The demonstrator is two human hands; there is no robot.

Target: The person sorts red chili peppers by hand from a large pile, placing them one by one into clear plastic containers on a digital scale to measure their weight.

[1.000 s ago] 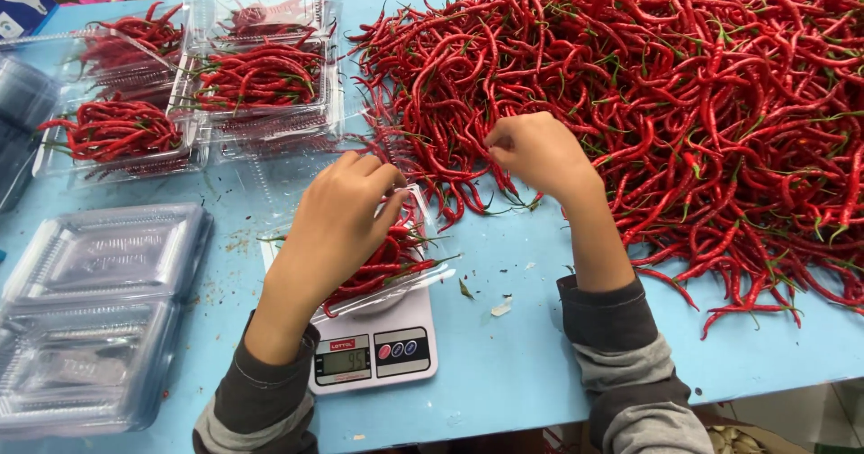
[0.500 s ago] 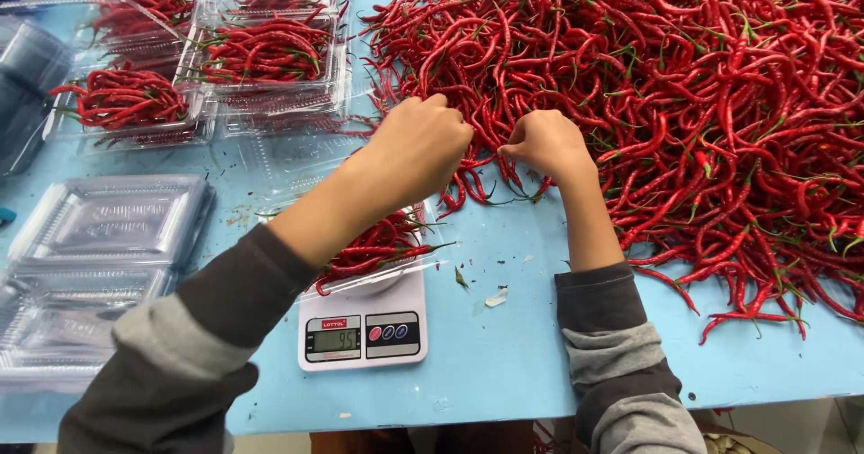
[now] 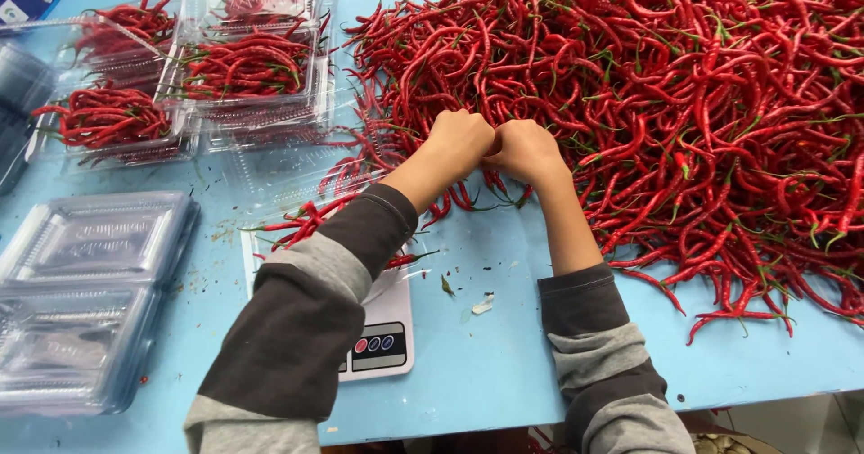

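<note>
Both hands — left hand point(image 3: 459, 137), right hand point(image 3: 525, 151) — now fisted together at chili pile point(image 3: 648, 85) edge (grip contents unclear); left came off scale point(image 3: 382, 341), grabbing more.

Both hands point(image 3: 493, 146) together (fingers curled)

Bright, even daylight, soft shadows, sharp focus, slight glare.

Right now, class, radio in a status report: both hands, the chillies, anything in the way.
Left hand and right hand closed together at edge of long red chilli pile. Left sleeve over white digital kitchen scale. Nothing in the way.
</note>
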